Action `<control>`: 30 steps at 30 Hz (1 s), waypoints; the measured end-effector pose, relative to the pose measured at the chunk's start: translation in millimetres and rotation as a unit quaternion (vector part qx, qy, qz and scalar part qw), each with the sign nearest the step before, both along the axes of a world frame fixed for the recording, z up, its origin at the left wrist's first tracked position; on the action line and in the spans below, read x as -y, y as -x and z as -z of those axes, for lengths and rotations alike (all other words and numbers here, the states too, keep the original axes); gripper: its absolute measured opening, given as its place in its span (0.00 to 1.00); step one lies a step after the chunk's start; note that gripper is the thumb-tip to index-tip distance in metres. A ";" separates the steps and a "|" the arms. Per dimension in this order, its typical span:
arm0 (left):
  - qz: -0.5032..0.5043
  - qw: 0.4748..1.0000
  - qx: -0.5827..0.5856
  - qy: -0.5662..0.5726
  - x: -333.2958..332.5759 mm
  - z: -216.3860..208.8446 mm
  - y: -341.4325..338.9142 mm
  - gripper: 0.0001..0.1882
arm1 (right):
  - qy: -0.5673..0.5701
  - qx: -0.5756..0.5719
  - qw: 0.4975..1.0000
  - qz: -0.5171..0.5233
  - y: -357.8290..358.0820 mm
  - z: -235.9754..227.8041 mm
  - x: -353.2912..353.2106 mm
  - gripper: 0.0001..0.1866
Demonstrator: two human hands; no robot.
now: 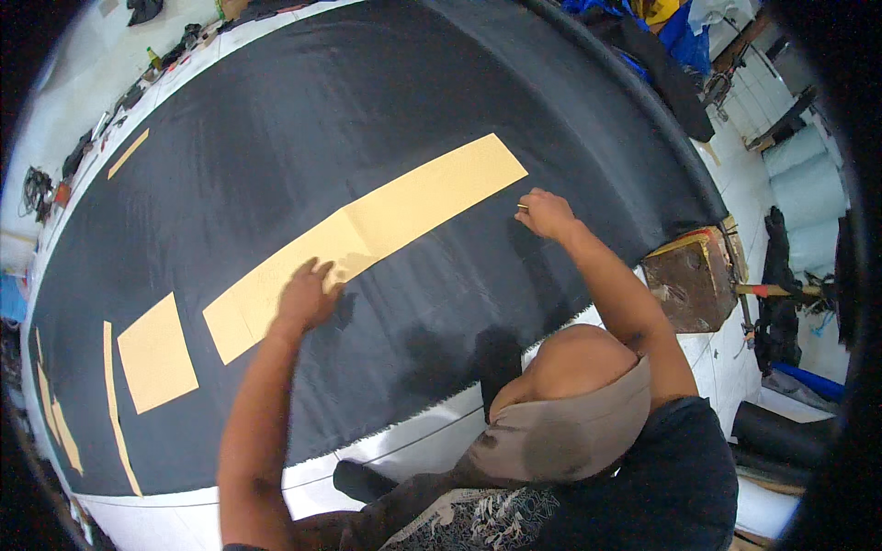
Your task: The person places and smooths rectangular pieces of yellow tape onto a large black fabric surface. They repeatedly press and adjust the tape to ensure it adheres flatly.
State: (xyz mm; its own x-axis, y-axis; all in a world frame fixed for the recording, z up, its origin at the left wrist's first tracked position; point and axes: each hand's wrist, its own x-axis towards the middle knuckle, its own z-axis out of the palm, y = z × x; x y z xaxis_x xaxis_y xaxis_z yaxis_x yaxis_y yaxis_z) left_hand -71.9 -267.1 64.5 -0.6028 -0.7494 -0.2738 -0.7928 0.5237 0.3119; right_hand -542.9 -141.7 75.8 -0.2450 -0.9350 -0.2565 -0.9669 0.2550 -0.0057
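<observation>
While the left hand (307, 297) splays, its grip unclosed, and the curled right hand (547, 216) pinches a slim stick (523, 207), a long, creased tan paper strip (409, 209) slants through mid-frame.

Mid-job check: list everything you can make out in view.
Sheet: one, black, spread across centre
Long panel: one, cream, mid-sheet
Short panel: one, cream, left of long panel
Narrow strips: at least four, cream, sheet's left
Roll: one, black, sheet's right edge
Block: one, brown, right of sheet
Cables: uncounted, dark, far left
Clutter: uncounted, mixed colours, around sheet
Floor: one, white, under sheet
Stick: one, pale, in right hand
Left hand: one, bare, over long panel
Right hand: one, bare, near long panel's right end
</observation>
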 end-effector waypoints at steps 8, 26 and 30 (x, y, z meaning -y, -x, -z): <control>-0.061 0.997 -0.019 0.052 -21.7 86.8 100.2 0.36 | 0.217 0.105 0.968 0.064 -11.2 87.7 27.2 0.22; -0.137 0.987 -0.027 0.075 -24.3 112.5 94.9 0.29 | 0.318 0.089 0.938 0.104 20.7 121.1 38.7 0.29; -0.143 0.986 -0.026 0.082 -31.5 116.8 95.4 0.30 | 0.336 0.060 0.935 0.098 24.0 122.4 39.3 0.29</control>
